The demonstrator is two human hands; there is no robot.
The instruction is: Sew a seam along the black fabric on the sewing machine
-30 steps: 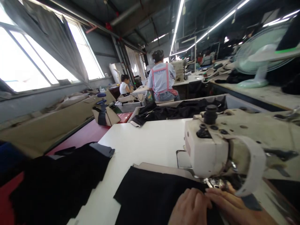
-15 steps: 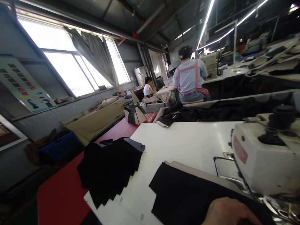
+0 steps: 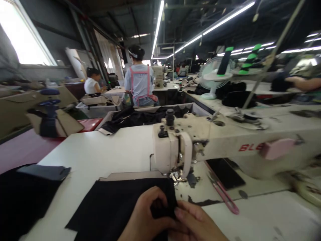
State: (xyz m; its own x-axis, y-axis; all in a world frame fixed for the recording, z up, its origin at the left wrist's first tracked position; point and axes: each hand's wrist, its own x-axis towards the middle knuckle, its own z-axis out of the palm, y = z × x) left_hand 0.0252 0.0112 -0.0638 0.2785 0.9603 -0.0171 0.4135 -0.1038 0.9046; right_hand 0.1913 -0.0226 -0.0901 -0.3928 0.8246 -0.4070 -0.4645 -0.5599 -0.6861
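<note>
Free passage is offered by the white tabletop [image 3: 112,150] behind the black cloth [image 3: 117,197]; rightward, it is blocked by the machine head [image 3: 164,150]; beyond the right hand [image 3: 197,219], by pink snips [image 3: 226,196] and a dark slab [image 3: 225,173]; leftward, by other black fabric [image 3: 22,201].

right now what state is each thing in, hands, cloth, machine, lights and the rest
Left hand: curled over black cloth, grip unclear
Right hand: pinching the cloth's edge
Black cloth: laid partly over a beige piece
Sewing machine: upright, running or stopped unclear
Pink thread snips: lying flat, blades unclear
Dark slab: lying flat beside the snips
Ceiling lights: lit
Fan: upright, spinning unclear
</note>
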